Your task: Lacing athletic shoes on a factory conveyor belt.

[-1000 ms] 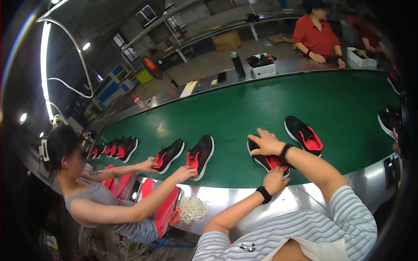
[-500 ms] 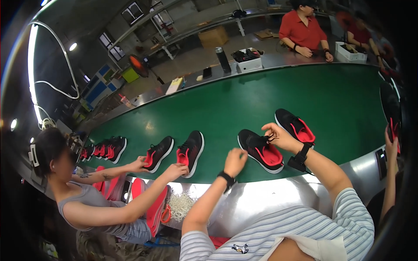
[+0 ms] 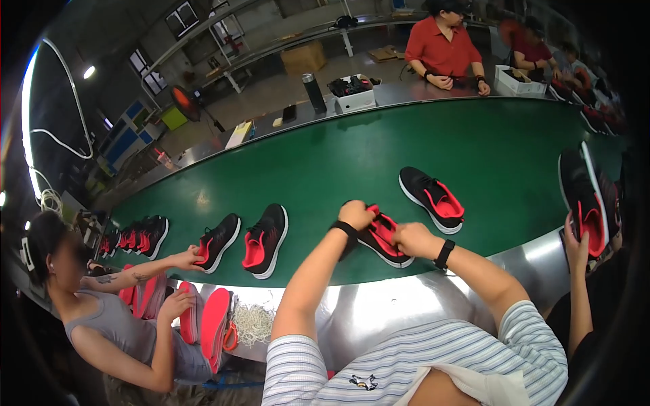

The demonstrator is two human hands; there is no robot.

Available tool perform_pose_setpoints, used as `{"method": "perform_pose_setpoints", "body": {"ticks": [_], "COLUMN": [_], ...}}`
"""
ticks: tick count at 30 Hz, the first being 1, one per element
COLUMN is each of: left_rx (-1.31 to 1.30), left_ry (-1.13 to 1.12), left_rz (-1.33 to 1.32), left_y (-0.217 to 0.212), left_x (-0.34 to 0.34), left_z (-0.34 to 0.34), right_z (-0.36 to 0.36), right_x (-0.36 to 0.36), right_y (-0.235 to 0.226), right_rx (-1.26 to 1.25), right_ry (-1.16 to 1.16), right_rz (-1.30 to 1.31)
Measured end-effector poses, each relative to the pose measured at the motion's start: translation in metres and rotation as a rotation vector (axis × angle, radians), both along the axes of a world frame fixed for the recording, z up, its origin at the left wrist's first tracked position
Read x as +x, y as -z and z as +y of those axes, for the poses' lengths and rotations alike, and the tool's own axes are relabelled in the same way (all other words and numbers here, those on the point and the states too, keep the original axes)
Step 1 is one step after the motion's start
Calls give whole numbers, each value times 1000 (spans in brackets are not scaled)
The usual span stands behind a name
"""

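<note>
A black sneaker (image 3: 383,232) with a red lining and white sole lies on the green belt (image 3: 325,162) in front of me. My left hand (image 3: 356,215) closes on its tongue and lace area, covering much of the toe part. At the collar, the bent fingers of my right hand (image 3: 415,241) grip the near right edge of the opening. A matching sneaker (image 3: 433,199) rests just beyond, to the right, untouched by me. Two more, a left sneaker (image 3: 219,243) and a right sneaker (image 3: 266,240), stand on the belt to my left.
A co-worker (image 3: 115,311) at left touches a sneaker and red insoles (image 3: 216,321). Orange-handled scissors (image 3: 230,335) lie by white laces (image 3: 254,323). At right, another person's hand (image 3: 577,247) holds up sneakers. A person in red (image 3: 443,47) stands across the belt.
My left hand has moved onto the sneaker's tongue; my right hand has come down from the laces to the collar. The left co-worker's near hand has left a sneaker for the insoles.
</note>
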State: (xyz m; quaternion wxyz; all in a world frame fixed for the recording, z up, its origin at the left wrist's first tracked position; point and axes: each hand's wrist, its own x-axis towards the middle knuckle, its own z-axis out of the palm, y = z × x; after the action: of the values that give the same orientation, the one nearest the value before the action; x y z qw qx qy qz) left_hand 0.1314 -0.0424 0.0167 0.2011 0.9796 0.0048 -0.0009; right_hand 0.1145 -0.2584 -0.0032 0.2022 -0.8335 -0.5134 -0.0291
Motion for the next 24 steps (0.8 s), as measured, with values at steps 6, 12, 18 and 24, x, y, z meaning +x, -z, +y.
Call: {"method": "perform_pose_setpoints", "body": {"ticks": [6,12,18,24], "left_rx": [-180,214,238,1], "left_ry": [0,209,239,340], "left_rz": [-314,-404,-442,-460], "left_y": [23,13,19,22], "left_x": [-5,-38,-43,-80], "left_z": [-2,-64,-63,-62], "right_z": [34,32,-8,-29], "right_x": [10,13,-33,-32], "right_y": [18,28,-20,4], "right_rx": [-447,-74,-100,-88], "right_ry": [106,62,8,92], "right_rz": [-225,101,12,-169]}}
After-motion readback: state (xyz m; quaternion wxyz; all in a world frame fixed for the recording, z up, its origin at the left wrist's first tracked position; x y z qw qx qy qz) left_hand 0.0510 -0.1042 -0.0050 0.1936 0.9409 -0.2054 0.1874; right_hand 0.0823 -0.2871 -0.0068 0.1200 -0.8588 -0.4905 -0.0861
